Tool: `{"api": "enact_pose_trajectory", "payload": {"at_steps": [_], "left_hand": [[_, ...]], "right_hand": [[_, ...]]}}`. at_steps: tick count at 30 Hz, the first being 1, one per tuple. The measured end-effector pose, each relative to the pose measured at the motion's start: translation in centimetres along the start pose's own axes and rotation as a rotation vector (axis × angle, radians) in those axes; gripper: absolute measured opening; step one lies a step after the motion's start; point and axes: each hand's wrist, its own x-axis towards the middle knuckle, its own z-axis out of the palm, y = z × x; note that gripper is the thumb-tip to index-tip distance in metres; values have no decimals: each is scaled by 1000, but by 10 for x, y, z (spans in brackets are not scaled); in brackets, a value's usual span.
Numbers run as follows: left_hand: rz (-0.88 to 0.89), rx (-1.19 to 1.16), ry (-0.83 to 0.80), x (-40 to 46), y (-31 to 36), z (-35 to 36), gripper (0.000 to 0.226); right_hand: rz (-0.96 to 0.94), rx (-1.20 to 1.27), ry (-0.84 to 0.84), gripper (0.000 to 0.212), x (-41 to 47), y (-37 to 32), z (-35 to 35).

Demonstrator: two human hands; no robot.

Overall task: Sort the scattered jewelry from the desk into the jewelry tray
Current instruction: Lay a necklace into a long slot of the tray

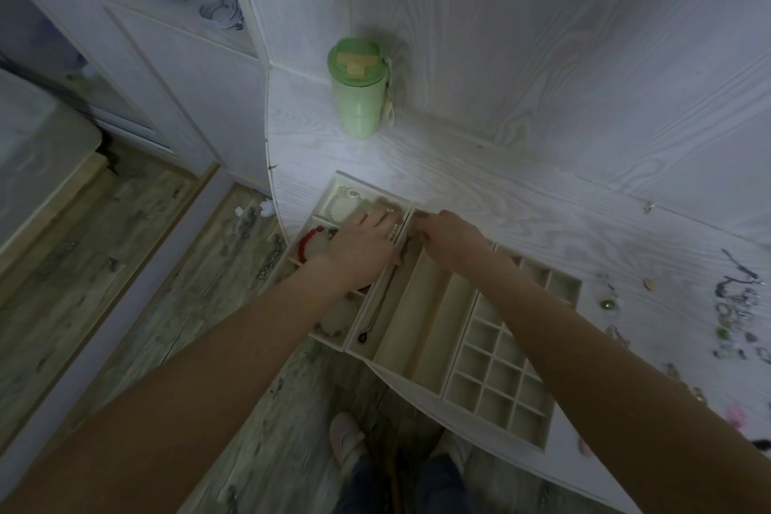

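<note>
Head camera looks steeply down, close over the desk, seemingly wide-angle.

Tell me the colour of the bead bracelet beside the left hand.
Red; the bead bracelet shows in the head view.

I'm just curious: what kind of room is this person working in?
Probably a bedroom or dressing corner at home: a white wood-grain desk holding a jewelry tray, a green tumbler, and slippers on wooden flooring.
</note>
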Motion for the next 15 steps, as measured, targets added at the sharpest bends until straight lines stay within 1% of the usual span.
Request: {"api": "enact_pose_trajectory", "payload": {"at_steps": [3, 6, 8, 11, 12, 15], "left_hand": [[28, 25, 22, 1, -2, 6, 51], [49, -1, -3, 1, -2, 4, 52], [49, 12, 9, 0, -2, 6, 53], [22, 46, 86, 0, -1, 4, 53], [14, 34, 60, -1, 0, 0, 51], [-5, -43, -27, -4, 6, -3, 38]], "right_hand": [[-15, -81, -1, 38, -3, -2, -2], [-25, -167, 44, 39, -8, -6, -4], [-44, -241, 73, 39, -12, -9, -7], [-76, -311, 100, 36, -14, -12, -7], [-89, -340, 108, 33, -13, -12, -6], [-136, -398, 122, 29, -11, -10, -1]]}}
